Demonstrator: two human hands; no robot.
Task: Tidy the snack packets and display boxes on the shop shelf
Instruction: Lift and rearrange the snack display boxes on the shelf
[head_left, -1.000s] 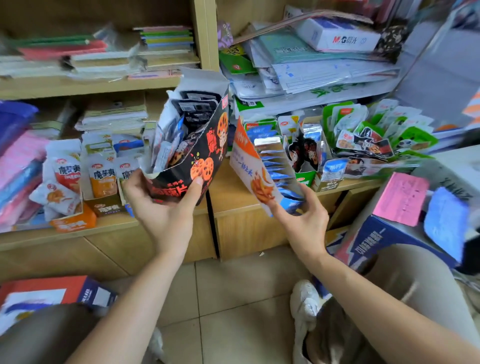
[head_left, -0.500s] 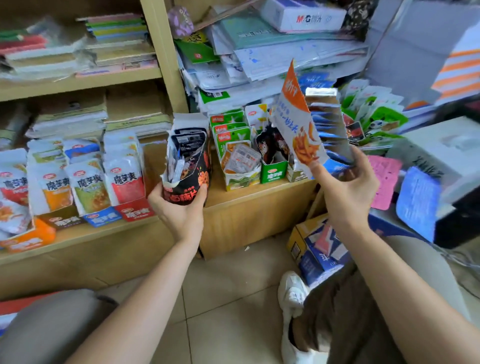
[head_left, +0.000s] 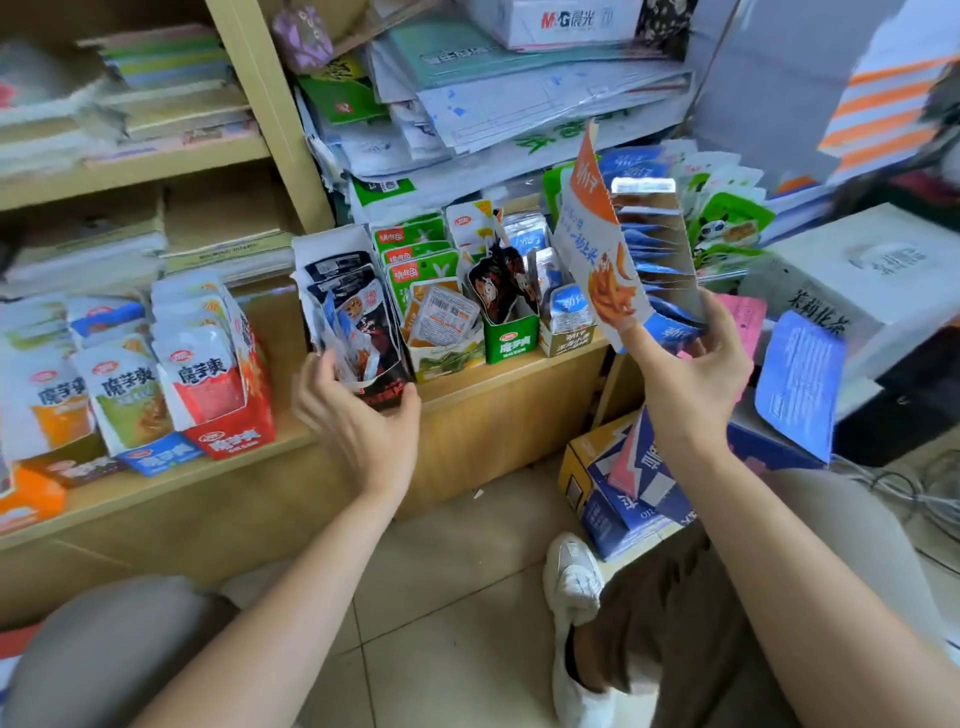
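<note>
The pale wooden shop shelf (head_left: 524, 371) runs across the view at a crouching person's chest level. A slumped heap of papers and plastic folders (head_left: 519, 104) lies on the snack boxes at the back of it, so tidying has to be done from the front edge.

On the left stands a row of white snack packets in red, blue and orange cartons (head_left: 197, 374), faces outward so the labels read; the row runs out of view at the left edge.

The tall white, orange and blue cardboard display box (head_left: 613, 260) is off the shelf, raised and tilted in the air at the right, probably to keep its edge-on blue packets from sliding out while a slot is found. The right hand (head_left: 691, 364) has its grip clamped on the lower end, thumb on the printed face and fingers behind.

The black cardboard display box of dark snack packets (head_left: 358, 322) is upright at the shelf's front edge, just beside a small green carton (head_left: 511, 338) and its neighbours. The left hand (head_left: 358, 415) has its grip curled round the base, seemingly seating it in line.

That hand is blurred, and it hides whether the box bottom rests on the wood.
</note>
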